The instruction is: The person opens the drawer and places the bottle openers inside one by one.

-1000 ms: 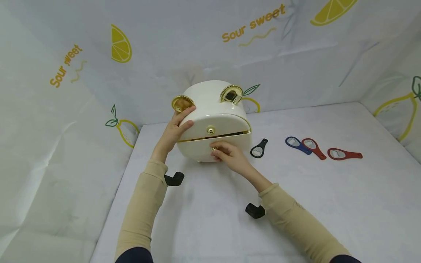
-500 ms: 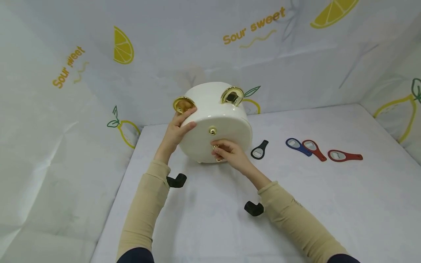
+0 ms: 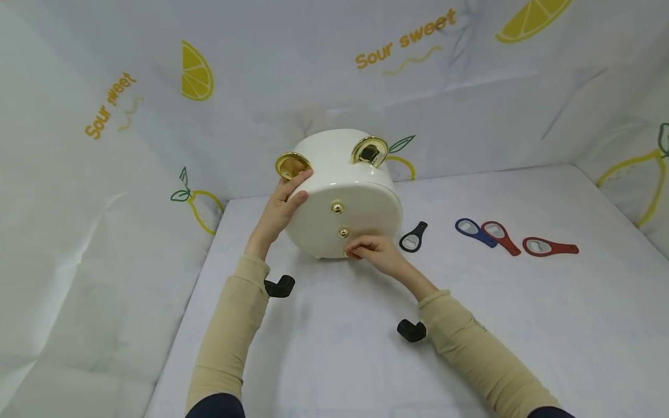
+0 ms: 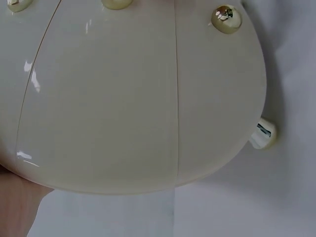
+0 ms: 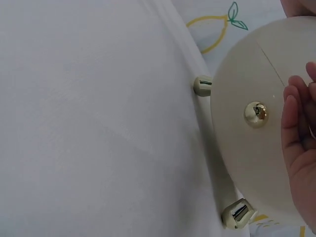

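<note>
A glossy white drawer box (image 3: 360, 215) with gold ears stands on the table, its drawers flush with the front. My left hand (image 3: 274, 215) rests on the box's left side, thumb along the front and index finger extended below the left gold ear (image 3: 293, 165). Just below and right of the lower gold knob (image 3: 343, 232) is my right hand (image 3: 380, 253), apart from that knob, with loosely bent fingers. In the right wrist view, those fingers (image 5: 291, 118) are beside a gold knob (image 5: 256, 114) and hold nothing. The left wrist view shows fine drawer seams and several knobs.
Right of the box lies a black bottle opener (image 3: 413, 237). Farther right, a blue bottle opener (image 3: 474, 231) touches a red one (image 3: 500, 237), and another red bottle opener (image 3: 549, 247) lies apart. A lemon-print cloth (image 3: 292, 75) hangs behind the table.
The gap above the lower drawer closed as my right hand pushed it in. Since then my right hand has let go of the knob and moved down and right. My left hand stays put.
</note>
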Demonstrator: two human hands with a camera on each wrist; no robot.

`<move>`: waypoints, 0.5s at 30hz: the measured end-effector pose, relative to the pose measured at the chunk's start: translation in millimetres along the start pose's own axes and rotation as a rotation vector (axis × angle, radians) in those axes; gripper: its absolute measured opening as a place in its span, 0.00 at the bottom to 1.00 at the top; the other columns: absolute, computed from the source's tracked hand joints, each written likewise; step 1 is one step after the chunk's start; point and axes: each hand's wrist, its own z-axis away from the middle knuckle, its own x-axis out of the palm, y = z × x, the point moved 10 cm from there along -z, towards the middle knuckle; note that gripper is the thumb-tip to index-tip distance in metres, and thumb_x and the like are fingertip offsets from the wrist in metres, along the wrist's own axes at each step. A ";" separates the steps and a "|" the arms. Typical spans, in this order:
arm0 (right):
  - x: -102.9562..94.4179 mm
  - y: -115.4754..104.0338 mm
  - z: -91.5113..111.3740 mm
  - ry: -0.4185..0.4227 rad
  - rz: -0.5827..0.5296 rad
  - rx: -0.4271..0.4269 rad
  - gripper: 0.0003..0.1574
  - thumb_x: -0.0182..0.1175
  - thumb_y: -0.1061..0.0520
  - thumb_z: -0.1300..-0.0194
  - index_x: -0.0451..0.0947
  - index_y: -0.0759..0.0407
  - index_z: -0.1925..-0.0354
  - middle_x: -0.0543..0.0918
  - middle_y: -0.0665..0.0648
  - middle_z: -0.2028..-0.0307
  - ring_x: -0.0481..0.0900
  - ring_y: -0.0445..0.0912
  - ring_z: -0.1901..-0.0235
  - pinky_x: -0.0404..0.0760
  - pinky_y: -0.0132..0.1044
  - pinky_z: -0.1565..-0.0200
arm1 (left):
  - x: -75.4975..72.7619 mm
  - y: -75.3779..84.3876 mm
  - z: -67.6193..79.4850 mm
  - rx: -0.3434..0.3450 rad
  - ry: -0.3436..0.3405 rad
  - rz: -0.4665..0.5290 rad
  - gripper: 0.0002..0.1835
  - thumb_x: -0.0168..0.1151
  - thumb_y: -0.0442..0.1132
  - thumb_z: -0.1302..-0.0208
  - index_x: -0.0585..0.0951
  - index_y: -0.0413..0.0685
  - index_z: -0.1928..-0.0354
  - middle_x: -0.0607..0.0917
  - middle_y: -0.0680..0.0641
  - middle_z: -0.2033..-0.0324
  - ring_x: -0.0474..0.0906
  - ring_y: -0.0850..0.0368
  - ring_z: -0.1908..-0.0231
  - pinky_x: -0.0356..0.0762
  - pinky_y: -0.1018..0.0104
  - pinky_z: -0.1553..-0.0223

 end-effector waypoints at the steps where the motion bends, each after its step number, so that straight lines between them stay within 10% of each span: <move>1: 0.1 1.6 0.0 -0.002 0.037 0.008 0.12 0.52 0.67 0.36 0.78 0.75 0.59 0.82 0.67 0.64 0.78 0.37 0.66 0.78 0.29 0.61 | -0.2 -0.4 -0.1 0.004 -0.003 0.001 0.41 0.54 0.66 0.47 0.66 0.52 0.34 0.56 0.46 0.32 0.55 0.52 0.36 0.59 0.52 0.39; 9: 2.4 20.6 -1.1 -0.031 0.375 0.049 0.15 0.57 0.61 0.36 0.79 0.61 0.50 0.84 0.61 0.65 0.75 0.37 0.70 0.73 0.27 0.66 | -4.1 -21.0 -9.4 0.028 0.010 0.016 0.41 0.55 0.67 0.50 0.68 0.57 0.35 0.56 0.49 0.32 0.53 0.52 0.34 0.55 0.48 0.37; 15: -0.6 27.1 -1.5 0.054 0.342 0.061 0.15 0.60 0.62 0.38 0.79 0.64 0.52 0.82 0.62 0.52 0.80 0.50 0.55 0.75 0.27 0.58 | -4.8 -27.2 -11.2 0.008 0.046 -0.014 0.40 0.58 0.71 0.53 0.70 0.66 0.36 0.56 0.52 0.31 0.55 0.49 0.35 0.58 0.44 0.39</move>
